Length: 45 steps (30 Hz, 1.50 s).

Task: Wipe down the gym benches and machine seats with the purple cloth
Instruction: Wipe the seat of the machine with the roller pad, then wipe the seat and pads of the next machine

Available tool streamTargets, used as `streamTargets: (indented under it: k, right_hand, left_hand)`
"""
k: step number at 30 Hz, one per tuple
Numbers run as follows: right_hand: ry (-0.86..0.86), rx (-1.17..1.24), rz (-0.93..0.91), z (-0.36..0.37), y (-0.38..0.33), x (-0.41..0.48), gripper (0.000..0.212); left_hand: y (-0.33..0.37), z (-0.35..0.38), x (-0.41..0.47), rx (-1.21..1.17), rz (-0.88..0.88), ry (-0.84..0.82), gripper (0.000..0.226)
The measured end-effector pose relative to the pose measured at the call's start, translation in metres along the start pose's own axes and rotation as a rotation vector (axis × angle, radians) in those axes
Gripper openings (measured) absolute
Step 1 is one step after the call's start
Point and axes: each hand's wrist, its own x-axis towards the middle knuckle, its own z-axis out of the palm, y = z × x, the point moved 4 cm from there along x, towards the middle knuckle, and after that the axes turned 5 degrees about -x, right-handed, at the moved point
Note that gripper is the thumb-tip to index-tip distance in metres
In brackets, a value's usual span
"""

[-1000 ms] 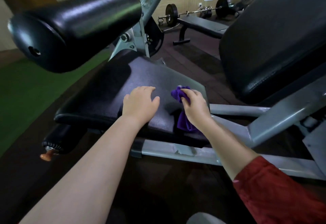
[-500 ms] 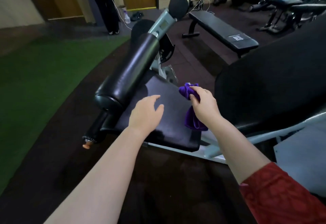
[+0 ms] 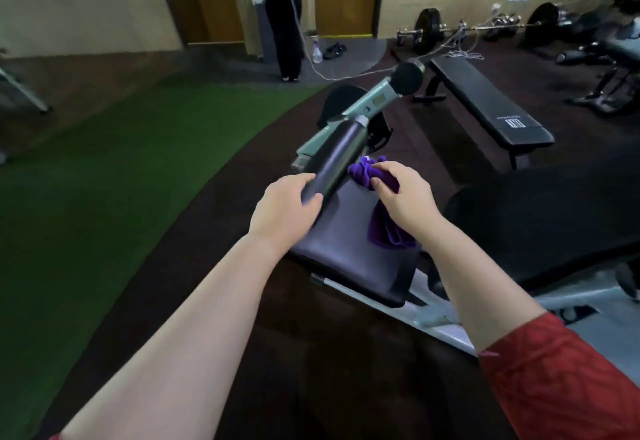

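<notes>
The right hand [image 3: 405, 197] pinches the bunched purple cloth [image 3: 367, 173] over the machine seat [image 3: 341, 249], the left hand [image 3: 284, 211] curling its fingers round the roller pad [image 3: 334, 161], which might swing and jolt the loosely held cloth free.

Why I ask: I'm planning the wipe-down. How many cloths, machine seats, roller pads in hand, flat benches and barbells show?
purple cloth: 1
machine seat: 1
roller pad gripped by the left hand: 1
flat bench: 1
loaded barbell: 1
Total: 5
</notes>
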Motion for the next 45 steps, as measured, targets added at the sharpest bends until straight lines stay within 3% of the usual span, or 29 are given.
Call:
streamTargets:
  k: [6, 13, 25, 38, 45]
  right_hand:
    - [-0.112, 0.049, -0.238, 0.04, -0.12, 0.016, 0.025]
    - [-0.357, 0.234, -0.49, 0.148, -0.303, -0.007, 0.023]
    - [-0.751, 0.419, -0.998, 0.336, -0.63, -0.17, 0.026]
    - [-1.214, 0.586, -1.572, 0.438, -0.852, -0.417, 0.029]
    - [-1.452, 0.726, -1.994, 0.414, -0.886, -0.54, 0.029]
  left_hand:
    - [-0.057, -0.106, -0.058, 0.074, -0.174, 0.176, 0.045]
    - [-0.16, -0.241, -0.177, 0.157, -0.471, 0.396, 0.045]
    - [-0.296, -0.451, -0.431, 0.335, -0.906, 0.796, 0.045]
    - [-0.32, -0.522, -0.666, 0.447, -1.439, 1.226, 0.047]
    - [-0.274, -0.487, -0.722, 0.522, -1.743, 1.578, 0.046]
